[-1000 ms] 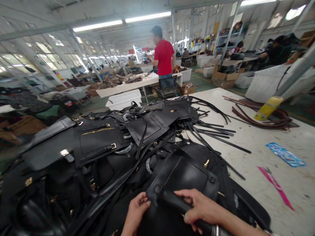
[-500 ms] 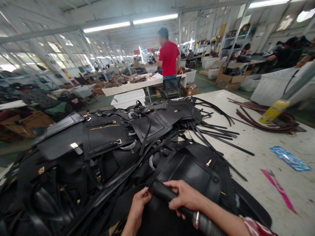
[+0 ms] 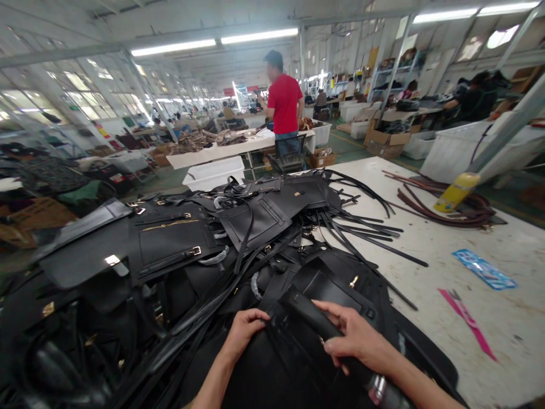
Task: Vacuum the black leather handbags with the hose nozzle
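My right hand (image 3: 355,335) is wrapped round a black tube-shaped tool (image 3: 315,315) with a shiny metal band near its rear. The tool's front end points up and left, over a black leather bag (image 3: 336,281) with a gold zip pull. Left of that end, my left hand (image 3: 244,332) is closed in a pinch at the black leather; what lies between the fingertips is too dark to make out. Around both hands lies a heap of black leather bags (image 3: 170,238) with gold buckles, loose straps (image 3: 204,309) and clear-wrapped handles.
On the white table (image 3: 430,244) to the right are a pink strip with a small metal tool (image 3: 466,324), a blue packet (image 3: 484,269), a yellow bottle (image 3: 457,192) and coiled brown straps (image 3: 421,199). Beyond stands a person in a red shirt (image 3: 286,105) at another table.
The tool in my right hand has moved right and away from my left hand's fingertips. My left hand has moved slightly up and right. The view has shifted a little to the right.
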Demonstrator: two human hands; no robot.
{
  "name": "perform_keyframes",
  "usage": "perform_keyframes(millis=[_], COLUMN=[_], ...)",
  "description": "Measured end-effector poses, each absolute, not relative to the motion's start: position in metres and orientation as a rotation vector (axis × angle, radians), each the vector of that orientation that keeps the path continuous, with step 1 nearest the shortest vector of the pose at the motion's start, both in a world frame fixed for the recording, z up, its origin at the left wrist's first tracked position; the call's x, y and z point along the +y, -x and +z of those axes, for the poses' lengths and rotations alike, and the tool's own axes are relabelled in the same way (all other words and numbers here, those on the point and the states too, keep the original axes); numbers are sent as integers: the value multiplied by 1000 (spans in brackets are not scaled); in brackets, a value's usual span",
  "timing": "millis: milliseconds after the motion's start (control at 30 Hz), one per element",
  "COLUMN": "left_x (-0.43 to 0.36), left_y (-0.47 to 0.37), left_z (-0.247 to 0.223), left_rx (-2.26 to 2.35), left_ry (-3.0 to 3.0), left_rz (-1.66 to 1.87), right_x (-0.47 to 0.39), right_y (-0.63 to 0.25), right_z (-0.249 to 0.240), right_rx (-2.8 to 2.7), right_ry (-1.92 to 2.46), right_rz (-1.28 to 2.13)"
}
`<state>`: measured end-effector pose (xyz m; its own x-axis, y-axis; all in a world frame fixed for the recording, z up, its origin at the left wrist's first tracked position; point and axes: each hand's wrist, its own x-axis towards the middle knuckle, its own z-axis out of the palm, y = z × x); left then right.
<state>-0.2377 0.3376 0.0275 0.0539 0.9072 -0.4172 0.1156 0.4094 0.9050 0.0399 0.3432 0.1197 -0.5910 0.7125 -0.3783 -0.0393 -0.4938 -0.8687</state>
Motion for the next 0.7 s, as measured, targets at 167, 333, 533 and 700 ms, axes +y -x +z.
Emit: perform_keyframes(millis=[167, 333, 533, 700], left_x=[353, 354, 346, 342], left_y=[228, 228, 228, 223], left_z=[38, 50, 56, 57], left_rx=[1369, 1319, 1244, 1273], left_ry=[-1142, -1204, -1177, -1175], left_rz=[712, 683, 696, 737], right_x=[325, 331, 341, 335], right_y=[-30, -14, -6, -13], right_z=[121, 106, 106, 115], right_rx=[-1230, -1269, -1302, -1317], right_ry=[1116, 1118, 1056, 1052], right_rz=[2250, 2263, 2254, 2250])
